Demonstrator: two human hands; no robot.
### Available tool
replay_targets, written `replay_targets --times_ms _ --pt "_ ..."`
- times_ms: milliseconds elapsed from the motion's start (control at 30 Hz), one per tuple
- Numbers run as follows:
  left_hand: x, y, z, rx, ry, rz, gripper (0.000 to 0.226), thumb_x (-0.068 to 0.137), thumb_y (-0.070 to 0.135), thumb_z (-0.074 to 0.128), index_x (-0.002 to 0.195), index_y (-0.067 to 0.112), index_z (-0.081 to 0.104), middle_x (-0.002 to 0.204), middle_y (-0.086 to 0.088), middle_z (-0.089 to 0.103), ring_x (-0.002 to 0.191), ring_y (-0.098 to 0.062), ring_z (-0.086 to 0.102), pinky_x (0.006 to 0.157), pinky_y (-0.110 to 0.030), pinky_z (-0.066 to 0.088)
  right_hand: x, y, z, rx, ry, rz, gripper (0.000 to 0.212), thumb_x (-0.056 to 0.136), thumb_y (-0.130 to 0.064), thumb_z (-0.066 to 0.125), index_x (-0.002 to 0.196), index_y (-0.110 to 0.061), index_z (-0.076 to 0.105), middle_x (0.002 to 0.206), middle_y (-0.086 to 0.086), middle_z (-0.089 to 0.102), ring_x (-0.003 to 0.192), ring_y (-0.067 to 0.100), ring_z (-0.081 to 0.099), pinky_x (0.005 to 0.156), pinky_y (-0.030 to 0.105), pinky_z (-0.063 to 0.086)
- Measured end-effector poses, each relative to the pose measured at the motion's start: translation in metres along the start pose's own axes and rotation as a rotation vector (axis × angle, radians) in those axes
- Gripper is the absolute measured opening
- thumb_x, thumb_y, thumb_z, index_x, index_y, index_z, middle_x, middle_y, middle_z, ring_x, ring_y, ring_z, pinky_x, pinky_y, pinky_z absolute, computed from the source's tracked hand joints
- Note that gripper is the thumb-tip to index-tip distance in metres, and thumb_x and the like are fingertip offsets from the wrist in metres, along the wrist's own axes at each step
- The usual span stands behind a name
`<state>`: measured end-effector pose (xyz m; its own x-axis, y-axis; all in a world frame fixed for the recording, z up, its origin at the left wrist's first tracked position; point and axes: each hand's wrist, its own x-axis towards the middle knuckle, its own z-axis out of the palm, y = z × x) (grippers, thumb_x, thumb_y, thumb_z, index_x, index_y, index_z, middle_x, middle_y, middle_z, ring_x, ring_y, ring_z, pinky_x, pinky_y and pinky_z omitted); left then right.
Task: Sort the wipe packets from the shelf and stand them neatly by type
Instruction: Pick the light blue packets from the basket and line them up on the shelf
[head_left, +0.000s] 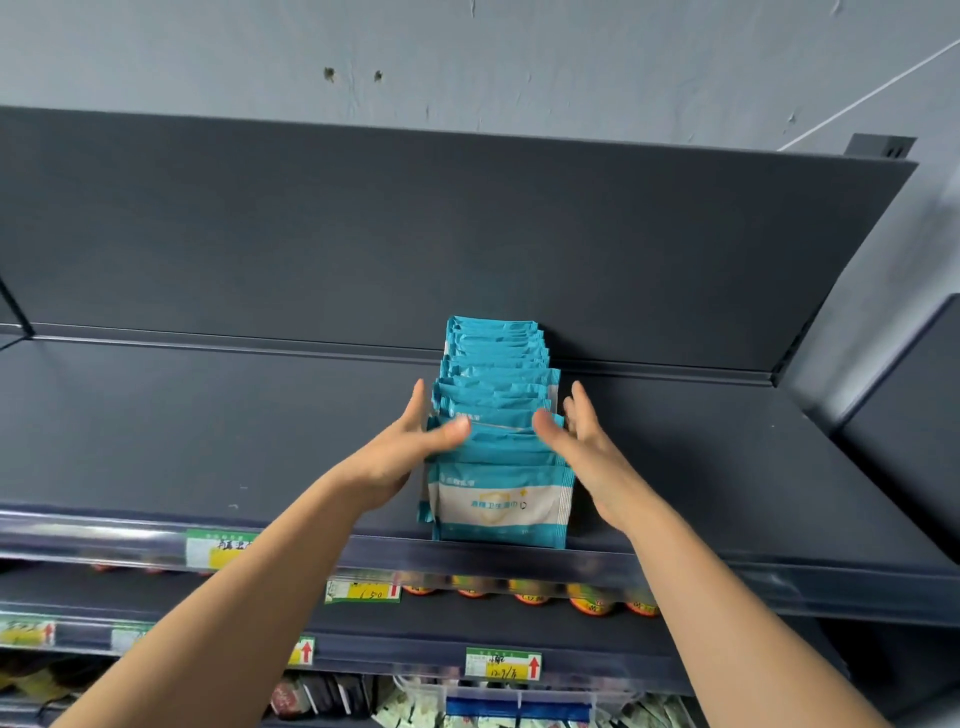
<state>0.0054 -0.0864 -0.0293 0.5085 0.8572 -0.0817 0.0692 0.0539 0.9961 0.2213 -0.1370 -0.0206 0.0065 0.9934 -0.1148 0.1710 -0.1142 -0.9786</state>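
Wipe packets (498, 395) standing in one teal row front to back on the dark top shelf (208, 426), sandwiched between both hands, left hand (405, 452) flat along the left side, thumb over the tops, right hand (592, 452) mirroring it, fingers straight, nothing actually gripped

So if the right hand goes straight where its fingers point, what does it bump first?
Probably the shelf's back panel: the right hand points along the side of the packet row, though depth is unclear.
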Motion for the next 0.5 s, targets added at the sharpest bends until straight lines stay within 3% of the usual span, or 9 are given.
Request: replay_targets --times_ms 67,133,167,233,300,400,500 --pt "0.012 -0.012 -0.009 -0.083 0.05 -0.054 0.131 0.051 0.086 0.066 0.153 0.033 0.003 0.158 0.014 0.017 0.143 -0.009 0.024 0.118 -0.039 0.021 0.012 -0.004 -0.002 0.032 0.029 0.063 0.093 0.079 -0.074 0.038 0.152 -0.035 -0.004 0.159 -0.012 0.011 0.146 0.013 0.013 0.117 0.043 0.01" --pt "0.02 -0.016 -0.013 -0.107 0.109 -0.099 0.105 0.066 0.088 0.051 0.151 0.033 0.021 0.159 0.004 0.021 0.143 -0.016 0.028 0.116 -0.045 0.026 0.024 -0.004 -0.003 0.037 0.023 0.088 0.093 0.074 -0.083 0.03 0.152 -0.038 0.006 0.159 -0.01 0.018 0.145 0.015 0.019 0.119 0.045 0.013" --pt "0.021 -0.008 -0.008 -0.114 0.153 -0.107 0.086 0.079 0.083 0.04 0.146 0.029 0.036 0.154 -0.003 0.034 0.138 -0.02 0.039 0.112 -0.046 0.033 0.03 -0.003 -0.003 0.062 0.022 0.097 0.093 0.071 -0.086 0.028 0.151 -0.039 0.015 0.157 -0.008 0.026 0.143 0.016 0.026 0.118 0.047 0.018" --pt "0.025 0.007 0.005 -0.165 0.165 -0.099 0.061 0.097 0.063 0.02 0.122 0.026 0.061 0.121 -0.003 0.067 0.111 -0.024 0.063 0.095 -0.042 0.048 0.039 -0.001 -0.001 0.121 0.02 0.128 0.085 0.076 -0.084 0.024 0.146 -0.037 0.034 0.148 -0.003 0.043 0.135 0.019 0.041 0.114 0.048 0.031" --pt "0.031 0.009 0.008 -0.214 0.139 -0.107 0.061 0.099 0.059 0.014 0.111 0.025 0.064 0.105 0.001 0.074 0.098 -0.025 0.069 0.084 -0.039 0.053 0.045 -0.001 0.002 0.194 -0.028 0.155 0.085 0.077 -0.084 0.024 0.139 -0.032 0.047 0.138 -0.001 0.055 0.125 0.021 0.053 0.108 0.048 0.04" --pt "0.032 0.015 0.011 -0.264 0.093 -0.119 0.07 0.094 0.068 0.014 0.12 0.023 0.062 0.116 -0.004 0.07 0.106 -0.025 0.067 0.086 -0.039 0.054 0.049 0.0 0.004 0.282 -0.099 0.157 0.087 0.073 -0.086 0.027 0.132 -0.028 0.055 0.129 0.001 0.062 0.117 0.022 0.06 0.103 0.049 0.045" --pt "0.037 0.011 0.01 -0.265 0.059 -0.121 0.071 0.091 0.07 0.012 0.114 0.028 0.064 0.114 -0.002 0.07 0.105 -0.023 0.067 0.083 -0.036 0.057 0.052 0.002 0.002 0.288 -0.129 0.158 0.081 0.078 -0.083 0.023 0.129 -0.028 0.057 0.124 0.001 0.065 0.114 0.022 0.063 0.102 0.048 0.046"
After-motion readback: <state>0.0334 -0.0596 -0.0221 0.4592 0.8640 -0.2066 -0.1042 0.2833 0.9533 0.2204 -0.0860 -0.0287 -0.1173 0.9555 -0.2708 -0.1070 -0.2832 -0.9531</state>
